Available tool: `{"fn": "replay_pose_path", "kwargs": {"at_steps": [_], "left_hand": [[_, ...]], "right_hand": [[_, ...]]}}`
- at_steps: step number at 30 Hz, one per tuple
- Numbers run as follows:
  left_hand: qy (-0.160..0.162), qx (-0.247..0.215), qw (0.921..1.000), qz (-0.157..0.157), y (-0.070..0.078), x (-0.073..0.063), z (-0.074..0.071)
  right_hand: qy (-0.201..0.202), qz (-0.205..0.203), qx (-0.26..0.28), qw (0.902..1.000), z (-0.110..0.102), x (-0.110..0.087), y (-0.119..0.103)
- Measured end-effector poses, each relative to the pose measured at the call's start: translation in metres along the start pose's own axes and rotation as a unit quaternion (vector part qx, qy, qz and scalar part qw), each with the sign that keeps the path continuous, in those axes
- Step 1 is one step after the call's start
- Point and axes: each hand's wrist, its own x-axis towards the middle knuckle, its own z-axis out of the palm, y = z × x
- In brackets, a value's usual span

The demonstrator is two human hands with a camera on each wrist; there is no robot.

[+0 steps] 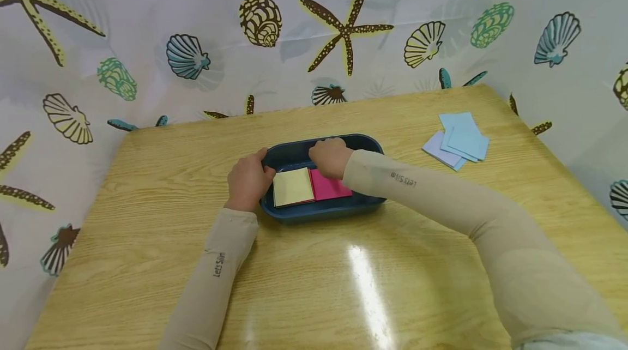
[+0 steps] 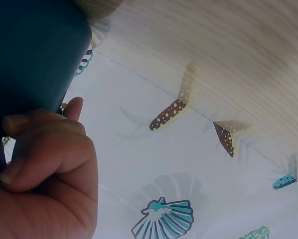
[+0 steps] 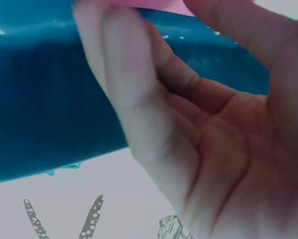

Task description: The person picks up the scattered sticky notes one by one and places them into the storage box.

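A dark blue oblong tray [image 1: 314, 211] with rounded ends stands on the wooden table. Inside it, a stack of pale yellow square paper notes [image 1: 293, 186] lies beside a stack of bright pink notes [image 1: 330, 187]. At the tray's left end, my left hand [image 1: 249, 180] grips the rim; its curled fingers show against the tray wall [image 2: 37, 55] in the left wrist view. My right hand [image 1: 331, 158] reaches into the tray at the far side of the pink stack. In the right wrist view its fingers [image 3: 134, 74] extend toward the pink paper [image 3: 164, 5], thumb apart; contact is unclear.
Light blue notes [image 1: 463, 137] and a lavender note [image 1: 438, 149] lie overlapping on the table at the back right. A white cloth [image 1: 294, 66] printed with shells and starfish hangs behind the table [image 1: 196, 175] and along its sides.
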Motion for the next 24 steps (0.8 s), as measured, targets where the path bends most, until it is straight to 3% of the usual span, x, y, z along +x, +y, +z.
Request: {"fn": "replay_pose_path", "kwargs": {"at_steps": [4,8,11,14,19,21,24], "left_hand": [[-0.009,0.000,0.9999,-0.006,0.000,0.000,-0.001],[-0.009,-0.002,0.9999,-0.005,0.000,0.000,-0.001],[-0.010,-0.004,0.9999,-0.006,0.000,0.000,-0.001],[-0.011,-0.004,0.9999,-0.008,-0.001,0.000,0.000],[-0.005,-0.006,1.0000,-0.006,0.000,0.000,0.000],[-0.004,-0.008,0.9999,-0.005,0.000,-0.001,0.000],[-0.004,-0.008,0.9999,-0.004,0.001,-0.001,0.000]], "right_hand": [[0.067,-0.011,0.086,0.9939,-0.006,-0.013,0.013],[0.157,-0.005,0.165,0.9737,-0.013,-0.028,0.041],[0.211,0.032,0.204,0.9554,-0.012,-0.038,0.076],[0.233,0.087,0.241,0.9382,-0.004,-0.045,0.118],[0.211,0.189,0.265,0.9218,0.022,-0.061,0.192],[0.169,0.225,0.265,0.9222,0.032,-0.071,0.217],[0.063,0.268,0.262,0.9250,0.045,-0.085,0.247]]}}
